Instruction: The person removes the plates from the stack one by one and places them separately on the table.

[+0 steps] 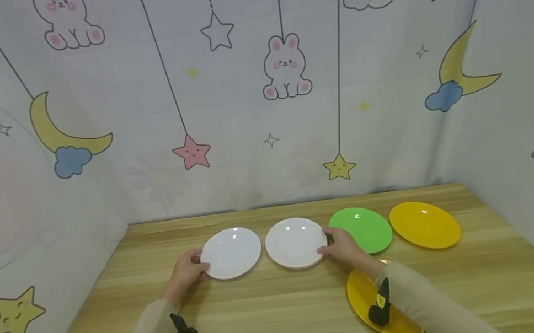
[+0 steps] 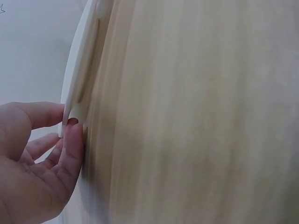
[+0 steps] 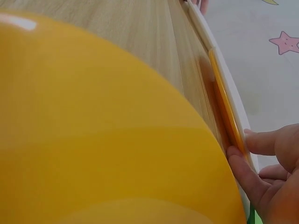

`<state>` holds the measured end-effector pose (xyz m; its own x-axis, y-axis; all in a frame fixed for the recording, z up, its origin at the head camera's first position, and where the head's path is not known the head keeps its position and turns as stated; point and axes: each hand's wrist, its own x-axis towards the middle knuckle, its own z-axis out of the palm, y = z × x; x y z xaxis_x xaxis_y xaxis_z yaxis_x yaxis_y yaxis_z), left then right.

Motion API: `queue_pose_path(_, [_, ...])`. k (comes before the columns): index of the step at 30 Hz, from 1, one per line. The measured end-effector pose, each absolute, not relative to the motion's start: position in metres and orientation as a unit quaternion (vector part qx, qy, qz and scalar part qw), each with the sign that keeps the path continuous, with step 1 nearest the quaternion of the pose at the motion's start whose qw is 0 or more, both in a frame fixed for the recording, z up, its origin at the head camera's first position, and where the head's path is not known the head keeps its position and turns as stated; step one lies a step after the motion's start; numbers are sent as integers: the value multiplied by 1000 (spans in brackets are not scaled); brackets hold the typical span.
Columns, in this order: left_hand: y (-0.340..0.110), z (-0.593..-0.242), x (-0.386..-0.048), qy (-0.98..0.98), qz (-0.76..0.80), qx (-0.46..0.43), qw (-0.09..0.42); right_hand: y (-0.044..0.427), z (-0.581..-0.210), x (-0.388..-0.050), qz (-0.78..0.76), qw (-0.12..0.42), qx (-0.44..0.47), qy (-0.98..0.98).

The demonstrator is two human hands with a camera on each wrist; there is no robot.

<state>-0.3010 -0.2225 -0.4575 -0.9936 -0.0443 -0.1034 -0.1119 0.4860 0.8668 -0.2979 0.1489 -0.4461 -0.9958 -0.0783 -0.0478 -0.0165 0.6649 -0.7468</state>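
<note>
My left hand (image 1: 187, 270) pinches the left rim of a round white plate (image 1: 231, 253), with the thumb on top and fingers beneath. The left wrist view shows this white plate (image 2: 77, 60) edge-on, raised slightly at the held rim. My right hand (image 1: 344, 246) pinches the right rim of a second white plate (image 1: 295, 242). Beneath that one, the right wrist view reveals the edge of an orange-yellow plate (image 3: 225, 105), close under the white rim. Beside the right hand lies a green plate (image 1: 362, 231), partly covered by it.
A yellow plate (image 1: 424, 225) lies at the back right of the wooden table (image 1: 266, 322). Another yellow plate (image 1: 363, 302) rests under the right forearm, partly hidden by it. A patterned cloth (image 1: 238, 98) hangs behind the table and along both sides.
</note>
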Motion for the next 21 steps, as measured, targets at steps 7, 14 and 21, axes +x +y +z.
queue_pose_path(7, [-226, -456, -299, 872, 488, -16, 30, 149, -447, -298, -399, 27, -35, 916])
queue_pose_path(14, [-233, -445, -295, 886, 461, -7, 49, 148, -447, -298, -400, 26, -40, 915])
queue_pose_path(21, [-238, -431, -304, 900, 435, -6, 33, 149, -445, -297, -407, 31, -34, 912])
